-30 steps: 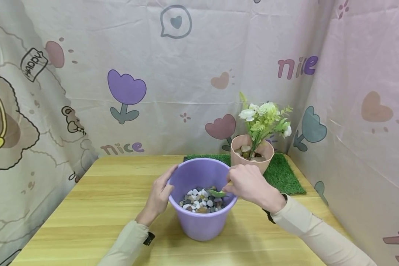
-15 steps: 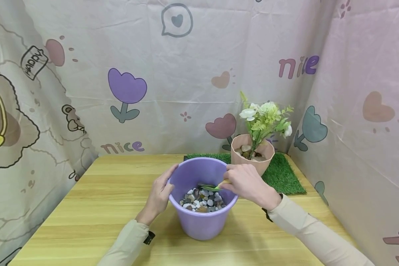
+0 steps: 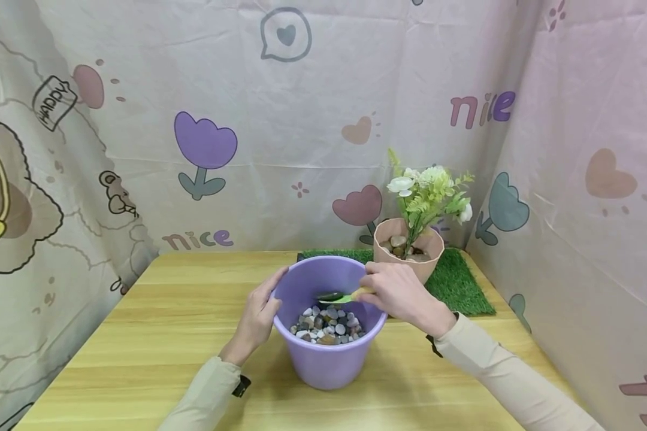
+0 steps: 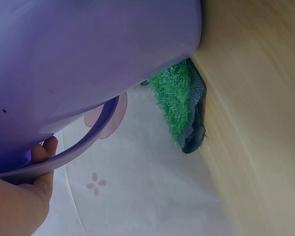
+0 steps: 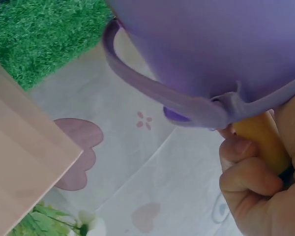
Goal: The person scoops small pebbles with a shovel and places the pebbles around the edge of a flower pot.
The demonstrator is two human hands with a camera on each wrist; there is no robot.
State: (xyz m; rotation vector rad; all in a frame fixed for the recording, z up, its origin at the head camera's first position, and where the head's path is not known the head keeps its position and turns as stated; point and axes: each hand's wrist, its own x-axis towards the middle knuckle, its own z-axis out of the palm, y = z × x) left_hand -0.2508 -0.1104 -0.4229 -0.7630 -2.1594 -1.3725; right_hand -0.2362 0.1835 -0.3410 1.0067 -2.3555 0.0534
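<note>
A purple bucket [image 3: 329,366] stands on the wooden table with several mixed pebbles [image 3: 331,328] at its bottom. My left hand [image 3: 259,311] grips its left rim; the left wrist view shows fingers [image 4: 48,147] curled over that rim. Inside the bucket, above the pebbles, is a small garden trowel [image 3: 342,299] with a green blade, and a dark stone [image 3: 330,296] lies on the blade. My right hand [image 3: 401,296] holds it over the right rim. In the right wrist view, fingers wrap round the yellow trowel handle [image 5: 262,140].
A pink pot [image 3: 434,254] with stones and white flowers [image 3: 431,179] stands behind the right hand on a green artificial turf mat [image 3: 460,287]. The bucket's purple carrying handle [image 5: 152,91] hangs at its far side. Printed cloth [image 3: 280,120] encloses the table [image 3: 140,335].
The trowel has risen from among the pebbles and shifted left, lifting a dark stone on its blade. My right hand moved slightly left with it; the left hand stays on the rim.
</note>
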